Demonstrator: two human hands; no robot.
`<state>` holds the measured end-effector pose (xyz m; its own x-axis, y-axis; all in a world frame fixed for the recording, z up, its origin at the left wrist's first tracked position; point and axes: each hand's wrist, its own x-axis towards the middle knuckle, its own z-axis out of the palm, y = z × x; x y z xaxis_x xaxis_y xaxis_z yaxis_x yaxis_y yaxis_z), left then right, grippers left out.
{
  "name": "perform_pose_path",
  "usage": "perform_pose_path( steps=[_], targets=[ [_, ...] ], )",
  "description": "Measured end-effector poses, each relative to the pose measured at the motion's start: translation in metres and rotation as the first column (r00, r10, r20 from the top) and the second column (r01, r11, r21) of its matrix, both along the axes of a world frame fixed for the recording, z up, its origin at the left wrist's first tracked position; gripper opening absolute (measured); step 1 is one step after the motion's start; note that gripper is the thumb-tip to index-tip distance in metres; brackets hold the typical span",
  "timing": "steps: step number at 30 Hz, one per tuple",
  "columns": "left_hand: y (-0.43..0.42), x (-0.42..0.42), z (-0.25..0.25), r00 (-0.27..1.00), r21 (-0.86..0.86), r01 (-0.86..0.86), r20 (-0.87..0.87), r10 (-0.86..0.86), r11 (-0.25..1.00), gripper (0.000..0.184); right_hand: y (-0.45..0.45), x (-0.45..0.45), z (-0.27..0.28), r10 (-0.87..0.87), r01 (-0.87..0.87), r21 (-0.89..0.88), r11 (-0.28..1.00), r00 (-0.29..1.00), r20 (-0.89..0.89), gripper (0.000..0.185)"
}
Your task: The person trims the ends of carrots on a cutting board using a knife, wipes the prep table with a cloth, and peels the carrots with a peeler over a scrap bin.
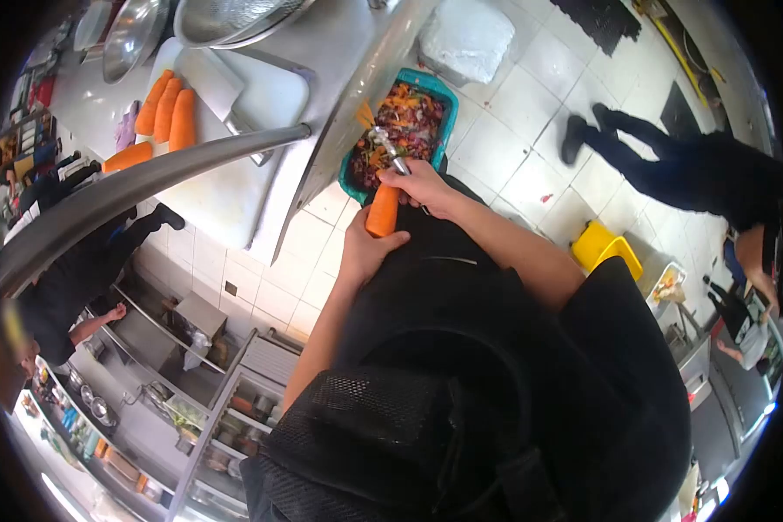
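My left hand (367, 248) is wrapped round the lower part of an orange carrot (383, 213), held over my lap. My right hand (419, 187) grips a metal peeler (390, 150), with its fingers close to the carrot's upper end. Just beyond the hands is a teal bin (451, 109) full of mixed vegetable peelings (404, 117), orange and purple among them. Orange strips hang near the peeler's head. Part of the carrot is hidden by my fingers.
On the steel counter (344, 52) at the left lie a white cutting board (283, 91), a wide knife (210, 87), several carrots (165, 109) and metal bowls (135, 39). A wrapped white bundle (467, 39) and a yellow bucket (602, 248) sit on the tiled floor. Other people stand at both sides.
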<state>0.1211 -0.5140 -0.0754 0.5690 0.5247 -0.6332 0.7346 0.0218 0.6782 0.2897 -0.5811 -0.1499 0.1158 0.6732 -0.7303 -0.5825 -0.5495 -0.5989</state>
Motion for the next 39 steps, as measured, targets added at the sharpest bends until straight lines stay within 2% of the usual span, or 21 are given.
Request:
perform_pose_path(
  steps=[1,3,4,7,8,9,11,12,13,15,16,21,23,25,26,27,29,34,36,37,39],
  targets=[
    [0.004,0.003,0.005,1.000,0.008,-0.015,0.007,0.015,1.000,0.064,0.003,0.001,0.001,-0.035,0.035,-0.001,0.999,0.995,-0.096,0.024],
    [0.001,0.001,0.013,0.934,-0.418,-0.275,0.096,0.343,0.866,0.071,0.005,0.001,0.003,-0.074,0.076,0.011,0.997,0.990,-0.122,0.022],
    [0.000,-0.003,0.015,0.901,-0.510,-0.332,0.076,0.427,0.793,0.070,0.002,0.000,0.007,-0.132,0.136,0.014,0.991,0.980,-0.148,0.021],
    [-0.007,-0.002,0.015,0.886,-0.606,-0.311,0.095,0.454,0.732,0.068,-0.001,-0.008,0.007,-0.133,0.132,-0.017,0.991,0.986,-0.103,0.020],
    [-0.013,0.001,0.014,0.870,-0.617,-0.340,0.080,0.486,0.710,0.053,-0.003,-0.008,0.006,-0.113,0.110,-0.035,0.993,0.988,-0.105,0.020],
    [-0.013,-0.001,0.008,0.863,-0.617,-0.358,0.068,0.501,0.701,0.053,-0.005,-0.008,0.005,-0.097,0.093,-0.041,0.995,0.989,-0.115,0.020],
    [-0.014,-0.007,-0.010,0.850,-0.664,-0.437,-0.085,0.520,0.606,0.047,-0.010,-0.001,-0.001,0.160,-0.150,-0.084,0.985,0.979,0.127,0.035],
    [-0.016,-0.008,-0.014,0.848,-0.666,-0.442,-0.091,0.522,0.601,0.047,-0.007,-0.003,-0.002,0.191,-0.217,-0.031,0.976,0.771,0.608,0.049],
    [-0.019,-0.010,-0.017,0.814,-0.679,-0.479,-0.107,0.571,0.556,0.040,-0.015,-0.002,0.001,0.195,-0.218,-0.036,0.975,0.773,0.603,0.049],
    [-0.018,-0.009,-0.020,0.777,-0.689,-0.510,-0.113,0.619,0.515,0.033,-0.025,0.012,0.026,0.477,-0.517,-0.176,0.838,0.537,0.696,0.053],
    [-0.018,-0.011,-0.019,0.787,-0.702,-0.494,-0.110,0.608,0.513,0.028,-0.030,0.014,0.045,0.530,-0.613,-0.164,0.773,0.481,0.698,0.045],
    [-0.020,-0.016,-0.027,0.827,-0.766,-0.409,-0.081,0.556,0.496,0.021,-0.042,0.012,0.078,0.591,-0.738,-0.124,0.664,0.416,0.691,0.043],
    [-0.020,-0.017,-0.024,0.787,-0.766,-0.459,-0.116,0.606,0.450,0.029,-0.044,0.015,0.047,0.433,-0.702,-0.043,0.711,0.388,0.814,0.042],
    [-0.023,-0.019,-0.020,0.794,-0.738,-0.466,-0.107,0.598,0.488,0.028,-0.035,0.036,0.004,0.549,-0.630,-0.277,0.726,0.286,0.786,0.042],
    [-0.024,-0.018,-0.020,0.795,-0.712,-0.475,-0.096,0.599,0.517,0.028,-0.031,0.044,-0.027,0.563,-0.574,-0.326,0.751,0.300,0.770,0.043],
    [-0.024,-0.017,-0.019,0.794,-0.712,-0.478,-0.099,0.600,0.515,0.028,-0.026,0.046,-0.026,0.581,-0.517,-0.376,0.769,0.321,0.748,0.044],
    [-0.019,-0.012,-0.018,0.837,-0.606,-0.502,-0.160,0.524,0.617,0.032,-0.021,0.039,-0.020,0.556,-0.513,-0.341,0.788,0.356,0.751,0.045],
    [-0.017,-0.005,-0.021,0.868,-0.507,-0.478,-0.144,0.476,0.718,0.042,-0.030,0.010,0.056,0.471,-0.649,-0.104,0.753,0.423,0.774,0.035],
    [-0.020,-0.010,-0.009,0.878,-0.486,-0.464,-0.141,0.457,0.741,0.044,-0.039,0.013,0.053,0.512,-0.713,-0.118,0.692,0.369,0.776,0.041],
    [-0.019,-0.012,0.000,0.908,-0.431,-0.418,-0.210,0.361,0.800,0.045,-0.031,0.034,0.020,0.538,-0.641,-0.231,0.732,0.336,0.773,0.043],
    [-0.011,-0.005,0.008,0.931,-0.365,-0.344,-0.251,0.265,0.865,0.046,-0.032,0.050,-0.036,0.696,-0.670,-0.414,0.616,0.216,0.685,0.047]
  ],
)
